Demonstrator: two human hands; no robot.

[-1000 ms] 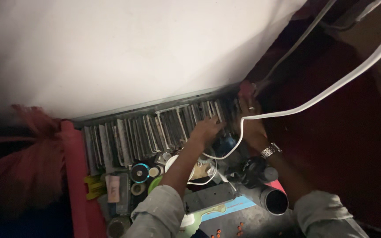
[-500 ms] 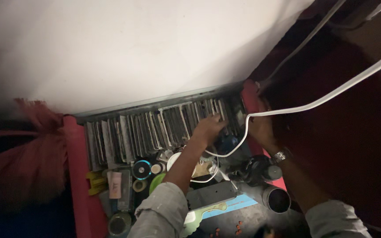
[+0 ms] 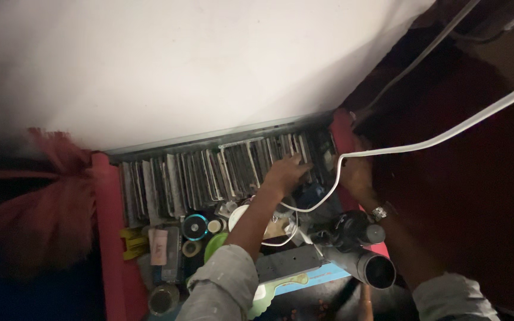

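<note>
A red tray holds a long row of thin dark flat panels standing on edge against the white wall. My left hand reaches into the right part of that row, its fingers bent over the panel tops. My right hand, with a wristwatch on it, lies against the tray's right red rim; its fingers are dark and hard to read. A white cable loops down between the two hands.
In front of the row lie tape rolls, a green lid, a yellow clip, a small tin and a black cylindrical tool. A red feathery duster sits on the left. Dark red surface on the right.
Both hands stay at the right end of the row, shifted slightly rightward. The view has drifted a little; nothing was lifted out.
</note>
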